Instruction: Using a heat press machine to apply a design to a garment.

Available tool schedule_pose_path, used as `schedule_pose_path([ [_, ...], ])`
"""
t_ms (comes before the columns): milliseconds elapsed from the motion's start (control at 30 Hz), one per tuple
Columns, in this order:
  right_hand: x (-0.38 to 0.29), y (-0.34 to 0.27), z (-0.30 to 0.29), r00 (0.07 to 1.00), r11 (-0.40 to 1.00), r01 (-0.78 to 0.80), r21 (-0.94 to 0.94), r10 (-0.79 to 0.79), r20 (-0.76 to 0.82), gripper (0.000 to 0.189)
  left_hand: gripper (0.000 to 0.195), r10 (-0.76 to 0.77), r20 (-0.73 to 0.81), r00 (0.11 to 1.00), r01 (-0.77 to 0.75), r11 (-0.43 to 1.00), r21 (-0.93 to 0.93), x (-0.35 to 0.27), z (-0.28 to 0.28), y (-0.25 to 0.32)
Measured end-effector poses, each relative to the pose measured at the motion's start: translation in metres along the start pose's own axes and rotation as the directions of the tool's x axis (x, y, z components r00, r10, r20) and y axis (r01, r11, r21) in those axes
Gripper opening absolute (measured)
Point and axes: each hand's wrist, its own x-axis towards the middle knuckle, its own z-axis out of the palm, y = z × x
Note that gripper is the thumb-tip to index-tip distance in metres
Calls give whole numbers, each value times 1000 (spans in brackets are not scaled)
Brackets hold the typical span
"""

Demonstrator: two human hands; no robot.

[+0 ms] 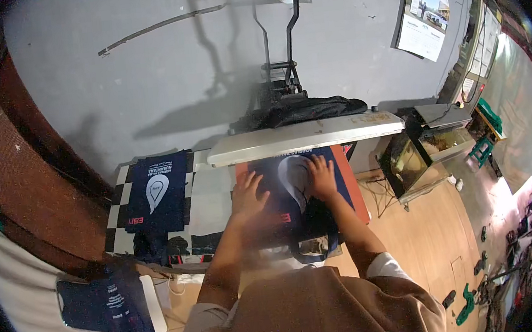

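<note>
A navy fabric bag with a white drop-shaped print [293,201] lies flat on the orange-red lower bed [350,182] of a heat press. My left hand [249,197] rests on the bag's left part, fingers spread. On its right part, over the edge of the print, lies my right hand [322,176], fingers apart. Neither hand grips anything. The raised pale upper platen [306,138] of the press stands just beyond my fingertips and hides the bag's far edge. The bag's handle loop [319,256] hangs over the near edge.
Printed navy bags [157,194] lie on the checkered table [209,194] to the left. More navy fabric pieces [121,306] sit lower left. A dark cloth [322,107] lies atop the press. At right stands a glass tank [403,163]. A grey wall [144,81] rises behind.
</note>
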Motion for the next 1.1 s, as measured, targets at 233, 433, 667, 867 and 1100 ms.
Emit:
schedule_pose_path([
  [233, 32, -50, 3, 965, 953, 162, 257, -207, 161, 62, 62, -41, 46, 998, 35, 991, 126, -5, 6, -4],
  [433, 39, 20, 32, 986, 987, 46, 152, -21, -164, 62, 63, -43, 38, 998, 38, 991, 131, -3, 7, 3],
  [667, 7, 45, 20, 988, 991, -109, 75, 116, -100, 58, 64, -75, 47, 996, 66, 983, 173, -7, 3, 10],
  [867, -35, 42, -9, 990, 988, -125, 90, 130, -54, 59, 63, -89, 28, 996, 82, 978, 190, -10, 1, 16],
  [1100, -89, 54, -35, 985, 986, -152, 71, 157, -68, 56, 55, -96, -13, 995, 97, 994, 44, -30, -5, 16],
])
